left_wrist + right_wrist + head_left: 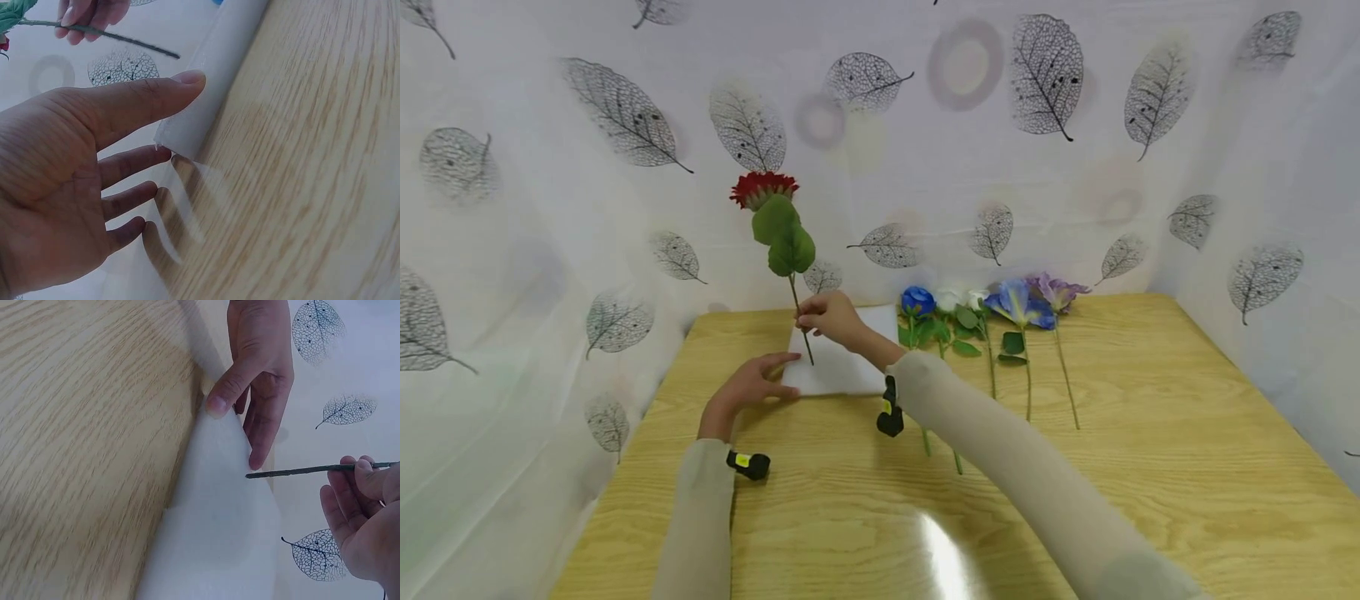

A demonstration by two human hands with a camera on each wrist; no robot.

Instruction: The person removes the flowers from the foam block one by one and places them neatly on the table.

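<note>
A red flower (pixel 764 190) with green leaves (pixel 782 233) stands nearly upright, its stem (pixel 294 470) pinched between the thumb and fingers of my right hand (pixel 831 318). The stem's lower end hangs over a white slab (pixel 842 367) on the table; whether it touches the slab I cannot tell. At the slab's left side is my left hand (pixel 747 390), fingers spread and extended. In the left wrist view its thumb (pixel 187 78) reaches over the slab's near edge, while the other fingertips lie at the corner and the tabletop.
Right of the slab lie several stemmed flowers in a row: a blue rose (pixel 917 300), white ones (pixel 950 300), a blue-violet one (pixel 1017 302) and a purple one (pixel 1056 292). The wooden table (pixel 850 517) ends against a leaf-printed curtain (pixel 925 175) behind and at both sides.
</note>
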